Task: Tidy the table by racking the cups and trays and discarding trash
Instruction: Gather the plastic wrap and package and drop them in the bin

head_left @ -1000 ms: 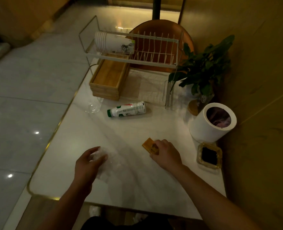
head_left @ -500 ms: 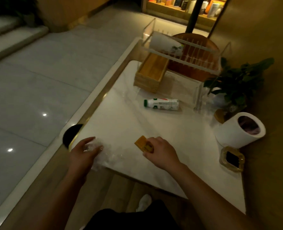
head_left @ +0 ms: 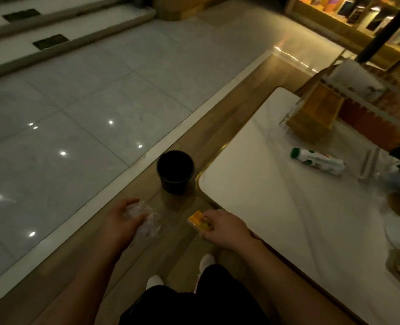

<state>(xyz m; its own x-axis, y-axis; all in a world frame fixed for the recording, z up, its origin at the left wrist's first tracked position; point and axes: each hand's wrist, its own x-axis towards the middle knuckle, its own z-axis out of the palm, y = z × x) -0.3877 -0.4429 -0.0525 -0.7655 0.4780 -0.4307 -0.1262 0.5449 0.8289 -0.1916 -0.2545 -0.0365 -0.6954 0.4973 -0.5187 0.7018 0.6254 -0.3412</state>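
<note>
Head view puts the round black plastic bin [head_left: 175, 171] on the wooden floor, ahead of both my hands and just off the white marble table [head_left: 288, 207] corner. My left hand [head_left: 121, 222] has its fingers curled around crumpled clear plastic wrap [head_left: 145, 221]; my right hand [head_left: 224, 227] pinches a small flat orange packet [head_left: 200, 221]. I judge the bin about equally near both.

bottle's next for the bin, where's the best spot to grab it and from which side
Likely best around the middle of the white bottle. It lies on its side on the table, green cap toward the table's left edge, base toward the rack. Come down from above, fingers across the narrow round body. Both the left hand and right hand are full, so free one first.
</note>
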